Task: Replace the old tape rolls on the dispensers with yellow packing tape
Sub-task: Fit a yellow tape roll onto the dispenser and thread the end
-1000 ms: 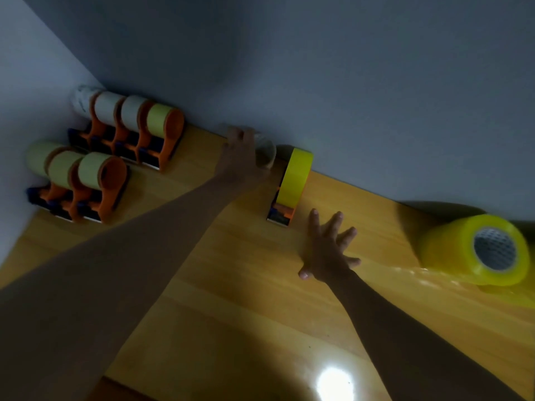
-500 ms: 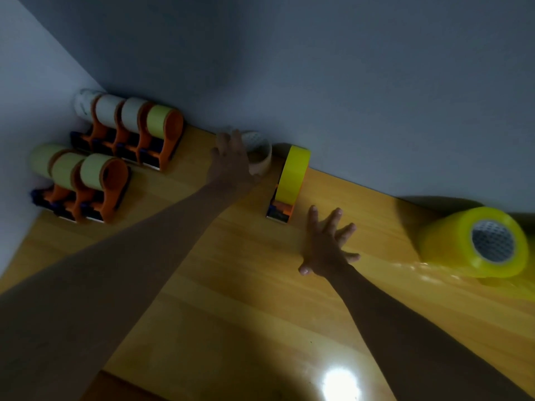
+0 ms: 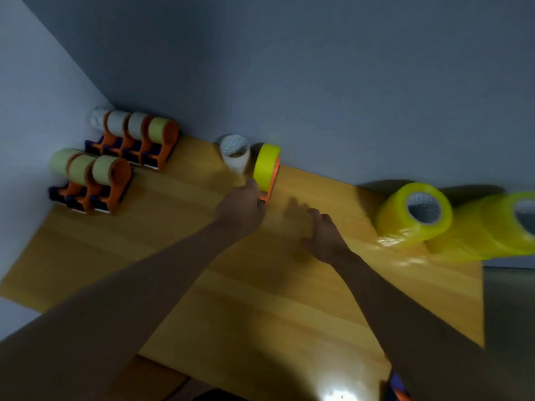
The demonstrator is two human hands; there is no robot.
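While 0.5 s ago on white core (image 3: pixel 235 157), left hand (image 3: pixel 241 208) grip now clamps dispenser (image 3: pixel 267 180); right hand (image 3: pixel 321 235) blurred, unclear.

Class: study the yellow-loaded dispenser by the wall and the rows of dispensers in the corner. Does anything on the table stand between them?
Nothing visible does. The table is bare wood between the yellow-loaded dispenser, which the left hand touches, and the corner dispensers. The white empty core stands against the wall, off that line.

Dim corner of two plain grey-blue walls (image 3: pixel 318 68), a glossy yellow-brown wooden table (image 3: pixel 260 299) pushed into it, a bright lamp glare (image 3: pixel 337 395) on its near edge, grey floor (image 3: pixel 509 314) to the right.
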